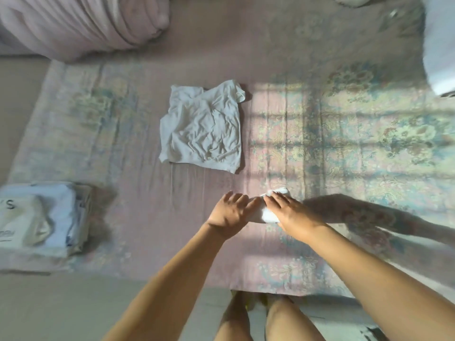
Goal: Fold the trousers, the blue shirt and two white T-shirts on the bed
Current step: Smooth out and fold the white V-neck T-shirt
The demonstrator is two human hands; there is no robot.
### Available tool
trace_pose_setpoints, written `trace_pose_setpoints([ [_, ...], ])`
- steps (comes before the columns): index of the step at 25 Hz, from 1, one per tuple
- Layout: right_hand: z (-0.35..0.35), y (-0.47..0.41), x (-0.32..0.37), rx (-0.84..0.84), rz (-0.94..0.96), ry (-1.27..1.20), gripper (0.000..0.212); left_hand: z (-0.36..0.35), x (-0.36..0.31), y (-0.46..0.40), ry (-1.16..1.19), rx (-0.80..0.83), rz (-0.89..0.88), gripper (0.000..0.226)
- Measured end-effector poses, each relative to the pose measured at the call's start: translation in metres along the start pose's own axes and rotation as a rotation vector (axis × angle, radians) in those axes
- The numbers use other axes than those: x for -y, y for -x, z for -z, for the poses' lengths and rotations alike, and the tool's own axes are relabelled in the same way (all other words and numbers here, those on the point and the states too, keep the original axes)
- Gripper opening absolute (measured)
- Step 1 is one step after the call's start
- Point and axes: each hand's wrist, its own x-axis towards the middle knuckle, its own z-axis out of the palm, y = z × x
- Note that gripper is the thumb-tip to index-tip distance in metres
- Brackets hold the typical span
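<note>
- Your left hand (230,209) & right hand (286,210): fingers straight, flat on small folded white T-shirt (269,215), near bed (147,217) front edge.
- 2nd white T-shirt (200,126) crumpled mid-bed.
- Folded stack (41,217) at left edge.

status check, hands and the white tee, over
Both hands, left and right, flat on small folded white T-shirt. Second white T-shirt crumpled beyond. Folded stack at left. Nothing blocking.

Soft blur, barred sunlight, wide-angle edge distortion.
</note>
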Motion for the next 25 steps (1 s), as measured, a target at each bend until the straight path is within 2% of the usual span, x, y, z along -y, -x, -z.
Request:
trace_pose_setpoints([
  [4, 0.058, -0.008, 0.070, 0.025, 0.116, -0.075, 0.066, 0.077, 0.009, 0.069, 0.048, 0.060, 0.231, 0.054],
  [8, 0.078, -0.041, 0.156, 0.053, 0.215, -0.078, 0.061, 0.118, 0.044, 0.150, 0.041, 0.118, 0.382, 0.052],
  [11, 0.083, -0.082, 0.234, 0.085, 0.242, -0.034, 0.060, 0.138, 0.096, 0.214, 0.033, 0.209, 0.441, 0.055],
  [14, 0.082, -0.148, 0.339, 0.074, 0.309, -0.062, 0.055, 0.155, 0.181, 0.299, -0.007, 0.259, 0.554, 0.060],
  [17, 0.083, -0.218, 0.448, 0.081, 0.296, -0.075, 0.061, 0.177, 0.280, 0.381, -0.075, 0.278, 0.514, 0.064],
  [20, 0.098, -0.283, 0.531, 0.013, 0.232, -0.048, 0.069, 0.204, 0.372, 0.435, -0.201, 0.067, 0.379, 0.054],
  [21, 0.103, -0.300, 0.553, -0.049, 0.228, -0.024, 0.067, 0.211, 0.398, 0.448, -0.250, -0.009, 0.346, 0.046],
  [23, 0.095, -0.328, 0.587, -0.293, 0.242, 0.046, 0.056, 0.216, 0.439, 0.469, -0.313, -0.093, 0.310, 0.042],
  [24, 0.084, -0.338, 0.602, -0.339, 0.238, 0.038, 0.052, 0.206, 0.454, 0.480, -0.352, -0.099, 0.297, 0.044],
  [25, 0.071, -0.343, 0.614, -0.300, 0.225, 0.028, 0.053, 0.193, 0.462, 0.492, -0.386, -0.062, 0.298, 0.048],
])
